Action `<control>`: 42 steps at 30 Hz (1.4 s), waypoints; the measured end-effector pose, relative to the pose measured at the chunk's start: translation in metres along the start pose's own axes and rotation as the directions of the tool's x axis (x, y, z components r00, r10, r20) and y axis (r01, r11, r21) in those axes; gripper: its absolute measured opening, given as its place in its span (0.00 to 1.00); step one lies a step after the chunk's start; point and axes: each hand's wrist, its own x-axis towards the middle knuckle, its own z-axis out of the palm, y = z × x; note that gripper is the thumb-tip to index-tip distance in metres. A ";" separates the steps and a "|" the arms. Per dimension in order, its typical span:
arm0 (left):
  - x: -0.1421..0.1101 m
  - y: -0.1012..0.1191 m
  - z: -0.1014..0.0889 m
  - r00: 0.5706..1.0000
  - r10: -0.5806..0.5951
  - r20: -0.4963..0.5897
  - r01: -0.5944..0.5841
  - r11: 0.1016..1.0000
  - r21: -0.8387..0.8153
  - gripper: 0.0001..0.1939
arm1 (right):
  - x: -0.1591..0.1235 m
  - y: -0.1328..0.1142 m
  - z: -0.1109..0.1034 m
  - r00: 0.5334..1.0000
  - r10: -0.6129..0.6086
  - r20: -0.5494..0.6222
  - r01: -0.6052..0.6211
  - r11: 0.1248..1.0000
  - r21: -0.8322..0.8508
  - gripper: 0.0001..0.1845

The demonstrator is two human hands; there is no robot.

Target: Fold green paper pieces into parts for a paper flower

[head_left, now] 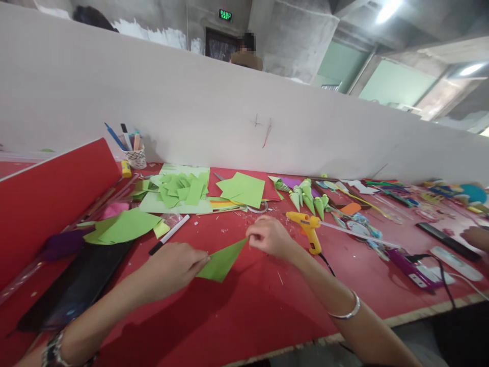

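Note:
A green paper square (pixel 222 260) is held just above the red table (pixel 244 306) between both hands. My left hand (pixel 176 266) pinches its near left corner. My right hand (pixel 269 237) pinches the far right corner, fingers curled tight. A black marker (pixel 169 234) lies just behind my left hand. To the right of my right hand lies a yellow glue gun (pixel 307 228) with a glue stick in it. Several rolled green paper cones (pixel 309 196) lie behind the gun.
Piles of green paper (pixel 179 189) and squares (pixel 243 189) lie at the back, with a pen cup (pixel 135 156) beyond. A red board (pixel 49 193) leans at left over a black tray (pixel 72 290). Craft clutter and a purple device (pixel 410 267) fill the right. Another person's hand (pixel 476 237) shows at far right.

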 end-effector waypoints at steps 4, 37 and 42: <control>-0.006 -0.003 -0.003 1.000 0.003 0.027 -0.002 1.000 -0.023 0.20 | -0.007 -0.009 -0.011 0.985 0.104 -0.140 -0.091 0.991 0.094 0.08; -0.009 -0.020 -0.021 0.906 -0.201 -0.372 0.238 0.970 0.057 0.10 | -0.031 -0.026 -0.010 0.897 0.391 0.208 -0.424 0.623 0.658 0.13; -0.001 -0.018 -0.012 0.943 -0.279 -0.180 0.115 0.783 -0.612 0.16 | -0.027 -0.031 0.005 0.841 0.482 0.244 -0.416 0.290 0.862 0.11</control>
